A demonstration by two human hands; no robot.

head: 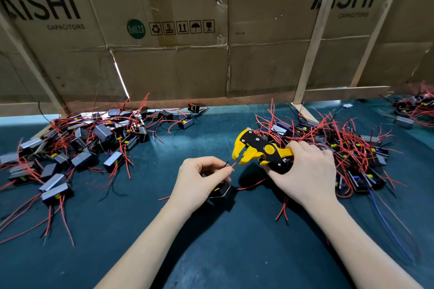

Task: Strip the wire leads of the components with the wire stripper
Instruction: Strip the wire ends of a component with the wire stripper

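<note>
Overhead, the work surface is a dark teal mat-covered table [211, 253], scuffed and marked with fine scratches. Its far edge is closed off by a brown corrugated cardboard wall [187, 65] printed with "AiSHi CAPACITORS" and handling symbols, braced by pale wooden battens [314, 37]. A left-hand heap of small black-and-silver boxed components with red wire leads [77, 148] lies well apart from a right-hand heap of like components [352, 148]; a third cluster shows at the far right edge. The left hand [199, 183] pinches a thin red wire lead [233, 164] between thumb and fingertips, with a black boxed component [222, 192] on the mat just beneath it. The right hand [305, 171] grips the handles of a yellow-and-black wire stripper [258, 148], jaws parted, their tips just beside the lead's end.
</note>
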